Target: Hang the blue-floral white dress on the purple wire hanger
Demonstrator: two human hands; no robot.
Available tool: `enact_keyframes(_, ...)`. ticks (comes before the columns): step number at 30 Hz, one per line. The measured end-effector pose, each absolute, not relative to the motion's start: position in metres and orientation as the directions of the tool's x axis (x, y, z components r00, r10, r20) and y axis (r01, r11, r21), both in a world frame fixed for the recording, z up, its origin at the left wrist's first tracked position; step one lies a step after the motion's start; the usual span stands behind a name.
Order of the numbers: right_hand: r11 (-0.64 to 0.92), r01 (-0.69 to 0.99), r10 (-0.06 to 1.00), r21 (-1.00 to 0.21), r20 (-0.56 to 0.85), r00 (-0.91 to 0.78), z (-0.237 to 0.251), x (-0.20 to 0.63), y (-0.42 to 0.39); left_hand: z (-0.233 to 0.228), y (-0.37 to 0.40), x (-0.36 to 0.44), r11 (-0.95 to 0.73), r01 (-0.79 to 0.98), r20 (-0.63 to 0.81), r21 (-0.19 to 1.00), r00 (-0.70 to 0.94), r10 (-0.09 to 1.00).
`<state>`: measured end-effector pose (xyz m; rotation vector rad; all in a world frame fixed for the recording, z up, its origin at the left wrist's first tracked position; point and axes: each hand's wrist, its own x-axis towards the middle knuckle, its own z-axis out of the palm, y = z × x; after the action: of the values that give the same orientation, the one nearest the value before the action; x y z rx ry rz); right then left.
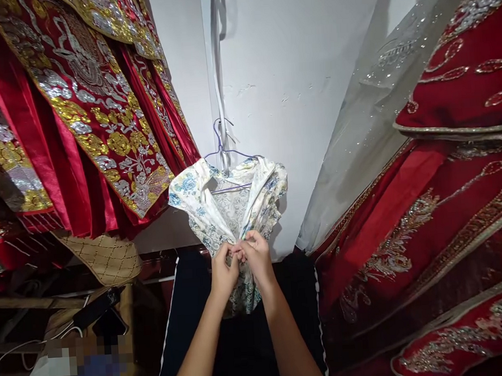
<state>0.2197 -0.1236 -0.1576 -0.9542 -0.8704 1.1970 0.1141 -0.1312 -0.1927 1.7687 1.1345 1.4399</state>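
A white blouse (pixel 196 200) with a blue floral print hangs in front of me on a thin purple hanger (pixel 236 151). My left hand (pixel 225 267) pinches its front edge, thumb and forefinger pressed together. Close against it, my right hand (pixel 257 255) grips the same front at the bottom of the neckline. The fingers of both hands meet there; whether a button lies between them I cannot make out. Below the hands the lower part of the blouse hangs down, partly covered by them.
Red embroidered garments (pixel 120 142) with gold and silver sequins hang at the left. On the right hang a sheer pale fabric (pixel 357 113) and red beaded garments (pixel 405 212). A wooden stool (pixel 126 309) at lower left bears a black device and a white cable. Behind is a white wall (pixel 293 49).
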Motion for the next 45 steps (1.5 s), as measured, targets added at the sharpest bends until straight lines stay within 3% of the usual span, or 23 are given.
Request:
enact_keyframes(7,0.320,-0.292,0.945,-0.901,0.283,0.162,-0.054,0.211,-0.049,-0.210,-0.127,0.105,-0.455,0.337,0.466,0.825,0.052,0.883)
enact_keyframes(11,0.378,-0.323,0.923,-0.868,0.329,0.199,-0.002,0.206,-0.012,-0.208,-0.129,0.109,-0.483,0.379,0.485,0.789,0.098,0.869)
enact_keyframes(17,0.423,-0.332,0.905,-0.843,0.377,0.195,0.013,0.219,-0.021,-0.206,-0.131,0.113,-0.585,0.468,0.473,0.663,0.344,0.811)
enact_keyframes(21,0.439,-0.296,0.898,-0.848,0.418,0.135,0.017,0.226,-0.028,-0.198,-0.117,0.106,-0.579,0.528,0.405,0.621,0.417,0.814)
enact_keyframes(24,0.476,-0.288,0.879,-0.831,0.463,0.115,0.014,0.227,-0.029,-0.171,-0.098,0.099,-0.612,0.481,0.431,0.628,0.441,0.788)
enact_keyframes(28,0.501,-0.242,0.863,-0.831,0.499,0.076,-0.002,0.228,-0.035,-0.102,-0.069,0.092,-0.661,0.365,0.621,0.656,0.237,0.747)
enact_keyframes(30,0.490,-0.216,0.869,-0.844,0.493,0.044,-0.010,0.229,-0.041,-0.064,-0.053,0.089,-0.714,0.342,0.719,0.610,0.140,0.681)
enact_keyframes(36,0.495,-0.195,0.865,-0.847,0.501,0.016,-0.013,0.235,-0.034,-0.007,-0.024,0.092,-0.785,0.471,0.793,0.403,0.250,0.556)
enact_keyframes(39,0.542,-0.117,0.838,-0.832,0.546,0.002,-0.024,0.243,-0.017,0.000,-0.025,0.098,-0.758,0.543,0.826,0.361,0.191,0.530)
enact_keyframes(43,0.507,-0.014,0.860,-0.862,0.506,-0.057,-0.060,0.255,-0.003,0.014,-0.023,0.091,-0.705,0.546,0.868,0.452,-0.085,0.489)
enact_keyframes(45,0.447,-0.022,0.890,-0.895,0.447,-0.092,-0.075,0.260,-0.003,0.018,-0.016,0.073,-0.712,0.337,0.785,0.616,-0.347,0.514)
